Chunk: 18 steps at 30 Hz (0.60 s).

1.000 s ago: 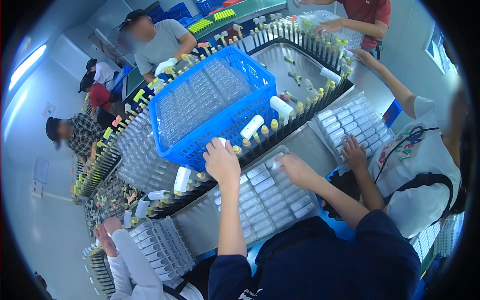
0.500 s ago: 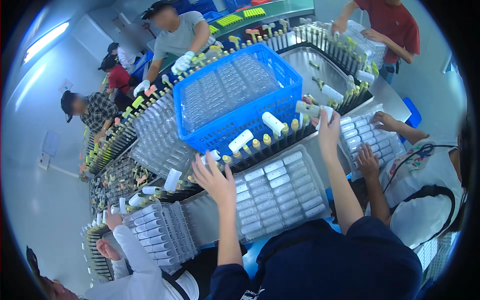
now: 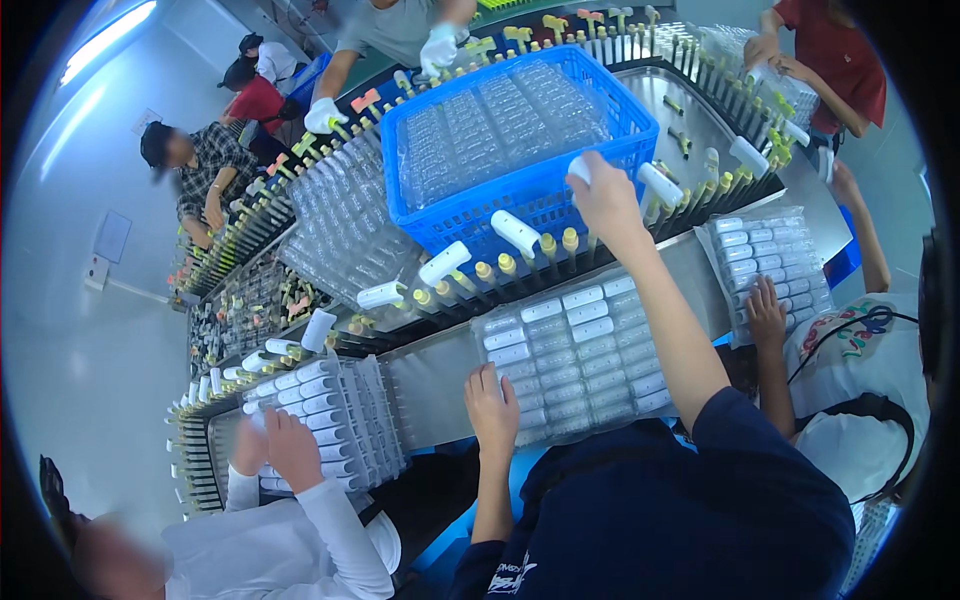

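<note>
My right hand (image 3: 610, 205) reaches over the row of pegs at the front of the blue crate. Its fingers grip a small white tubular shell (image 3: 578, 172), mostly hidden by the hand. My left hand (image 3: 491, 408) is lowered at the left side of a clear plastic tray (image 3: 560, 432). Its fingers are bent close together over a white shell there, largely covered by the fingertips. White shells (image 3: 592, 330) fill part of the tray; other pockets look clear. Along the line, white shells (image 3: 515, 232) sit tilted on yellow-tipped pegs (image 3: 507, 264).
A blue crate (image 3: 520, 208) with clear trays stands inside the peg loop. Co-workers sit close on both sides: one beside stacked trays (image 3: 365, 430), one with a hand on another tray (image 3: 765, 225). A gloved person (image 3: 385, 40) works across the line.
My left hand has dropped from the pegs to the tray. My right hand has moved left and farther over the pegs with a white shell. The shells on the pegs have shifted left.
</note>
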Motion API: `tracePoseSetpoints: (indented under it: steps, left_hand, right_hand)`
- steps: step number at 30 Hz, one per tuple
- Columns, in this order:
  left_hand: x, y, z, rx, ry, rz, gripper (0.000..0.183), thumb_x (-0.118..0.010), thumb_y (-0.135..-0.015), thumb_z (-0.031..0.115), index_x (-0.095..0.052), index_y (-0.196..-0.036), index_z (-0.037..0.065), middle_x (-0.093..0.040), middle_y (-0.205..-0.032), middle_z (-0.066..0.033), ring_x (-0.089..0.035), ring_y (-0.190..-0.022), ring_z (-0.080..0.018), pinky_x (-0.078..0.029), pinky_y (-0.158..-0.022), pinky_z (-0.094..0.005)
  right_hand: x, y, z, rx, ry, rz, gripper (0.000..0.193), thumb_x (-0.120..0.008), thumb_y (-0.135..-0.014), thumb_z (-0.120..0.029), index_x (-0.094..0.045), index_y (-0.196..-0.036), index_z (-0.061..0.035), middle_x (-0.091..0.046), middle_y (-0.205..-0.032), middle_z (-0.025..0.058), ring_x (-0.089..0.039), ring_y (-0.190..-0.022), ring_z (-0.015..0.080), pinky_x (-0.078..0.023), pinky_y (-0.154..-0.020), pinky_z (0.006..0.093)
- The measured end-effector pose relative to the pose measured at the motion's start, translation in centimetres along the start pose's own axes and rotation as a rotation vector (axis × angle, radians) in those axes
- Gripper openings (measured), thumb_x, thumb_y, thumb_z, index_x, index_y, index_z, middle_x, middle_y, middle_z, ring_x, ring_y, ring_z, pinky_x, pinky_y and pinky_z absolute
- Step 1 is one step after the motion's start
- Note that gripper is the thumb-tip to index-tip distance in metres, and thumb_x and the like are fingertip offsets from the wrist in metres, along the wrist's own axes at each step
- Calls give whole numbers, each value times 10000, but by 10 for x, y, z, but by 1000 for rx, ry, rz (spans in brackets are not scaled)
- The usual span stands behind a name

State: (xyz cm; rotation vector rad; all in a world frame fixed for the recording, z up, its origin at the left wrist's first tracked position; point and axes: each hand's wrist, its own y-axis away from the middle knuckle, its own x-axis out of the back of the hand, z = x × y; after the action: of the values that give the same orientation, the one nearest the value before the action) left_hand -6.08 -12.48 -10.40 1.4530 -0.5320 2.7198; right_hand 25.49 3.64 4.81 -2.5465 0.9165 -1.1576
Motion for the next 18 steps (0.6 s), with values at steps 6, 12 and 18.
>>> tracePoseSetpoints:
  steps: [6,12,18]
  left_hand:
    - [-8,-20,-21,-222,-54,-140,320,-706,-974,65,-695,-1289,11,-681,-1282,-186,-637,-1197,-405,-522,-1032,-505]
    - [-19,-42,-35,-288,-119,-257,321,-723,-964,81,-725,-1285,81,-673,-1251,-124,-636,-1189,-352,-530,-1008,-489]
    - [-26,-45,-34,-245,-74,-258,311,-733,-971,129,-729,-1281,98,-647,-1224,-111,-624,-1162,-344,-530,-1002,-491]
  right_hand:
    - [-18,22,-34,123,97,-326,312,-780,-971,-229,-689,-1169,-5,-775,-1011,280,-749,-1003,495,-601,-876,583]
    - [-26,28,-48,303,65,-340,333,-784,-962,-258,-707,-1228,-74,-785,-1022,235,-767,-999,443,-610,-862,559]
    - [-41,34,-59,525,54,-636,428,-709,-1013,-314,-684,-1387,-106,-774,-1236,188,-736,-1119,428,-595,-947,532]
